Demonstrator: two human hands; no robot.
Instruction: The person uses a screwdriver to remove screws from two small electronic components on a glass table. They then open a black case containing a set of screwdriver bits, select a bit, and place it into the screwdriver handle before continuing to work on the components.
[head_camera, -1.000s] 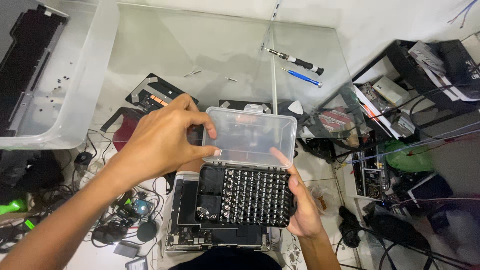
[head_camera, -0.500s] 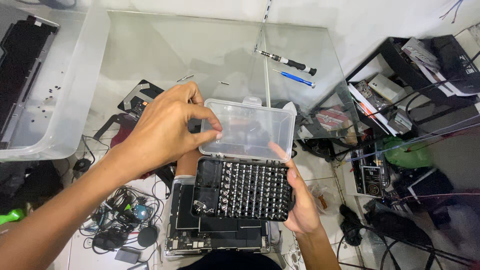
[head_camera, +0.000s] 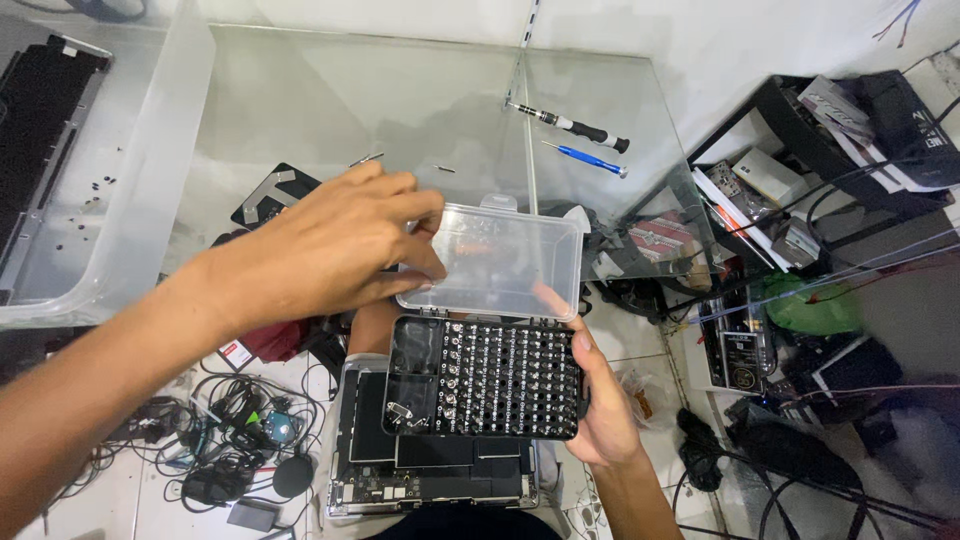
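Note:
A screwdriver bit case (head_camera: 490, 380) with a black tray full of several rows of metal bits sits in front of me, its clear lid (head_camera: 500, 262) swung open and upright. My right hand (head_camera: 600, 400) grips the case along its right edge, thumb behind the lid. My left hand (head_camera: 330, 245) reaches over from the left, fingers pinched at the lid's left edge. Whether a bit sits between those fingers I cannot tell. An opened laptop with bare internals (head_camera: 430, 470) lies under the case.
A glass tabletop (head_camera: 400, 110) carries a black-handled screwdriver (head_camera: 570, 125) and a blue one (head_camera: 585, 158). A clear plastic bin (head_camera: 90, 180) stands at the left. Tangled cables and small gadgets (head_camera: 230, 440) lie lower left, cluttered electronics and boxes (head_camera: 800, 200) at the right.
My left hand has shifted a little left and up along the clear lid, fingers drawn closer together. The case and right hand stay about where they were.

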